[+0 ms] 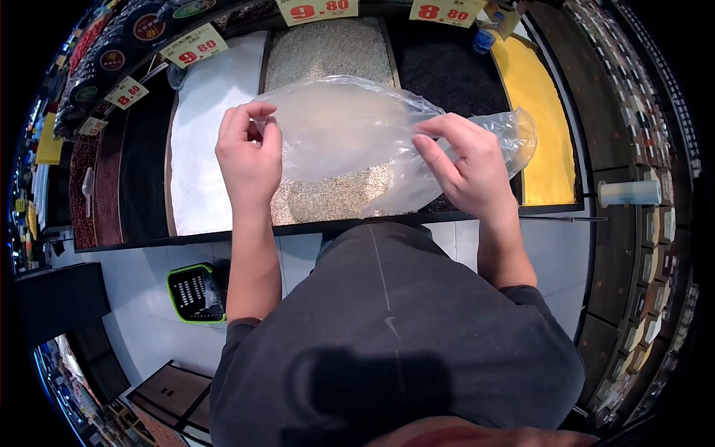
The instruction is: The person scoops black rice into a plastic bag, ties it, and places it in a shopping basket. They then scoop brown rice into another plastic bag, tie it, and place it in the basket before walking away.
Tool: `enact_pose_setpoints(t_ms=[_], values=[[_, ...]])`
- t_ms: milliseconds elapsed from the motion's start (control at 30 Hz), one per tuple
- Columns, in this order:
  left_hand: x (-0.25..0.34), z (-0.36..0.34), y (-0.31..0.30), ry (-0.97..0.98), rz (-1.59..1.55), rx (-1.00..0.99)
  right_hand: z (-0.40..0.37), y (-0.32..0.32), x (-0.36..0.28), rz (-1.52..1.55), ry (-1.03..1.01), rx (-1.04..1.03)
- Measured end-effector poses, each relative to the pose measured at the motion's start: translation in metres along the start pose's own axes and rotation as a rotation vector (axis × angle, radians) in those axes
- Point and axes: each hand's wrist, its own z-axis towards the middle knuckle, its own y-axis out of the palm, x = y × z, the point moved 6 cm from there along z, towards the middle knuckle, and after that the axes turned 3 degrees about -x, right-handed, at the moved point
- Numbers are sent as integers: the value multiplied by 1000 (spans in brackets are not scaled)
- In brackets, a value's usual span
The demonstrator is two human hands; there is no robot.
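A thin clear plastic bag is stretched between my two hands above the grain bins. My left hand has its fingers curled, with thumb and fingertips pinching the bag's left edge. On the other side, my right hand pinches the bag between thumb and forefinger, and a crumpled part of the plastic hangs below and behind that hand. Beneath the bag lies a bin of beige-grey grain. Inside the bag I can make out no contents.
Beside it are bins of white, black and yellow grain. Several price signs line the back. A scoop lies at the far left. On the floor stands a black basket with a green rim.
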Motion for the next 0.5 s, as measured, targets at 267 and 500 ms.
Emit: enact_pose_setpoints(t_ms=[267,500], values=[[46,-11,-28,224,71,62,-10,-3,21,-26,59,93],[55,-32,-12,390,89,62,-25,9,20,15,34,55]])
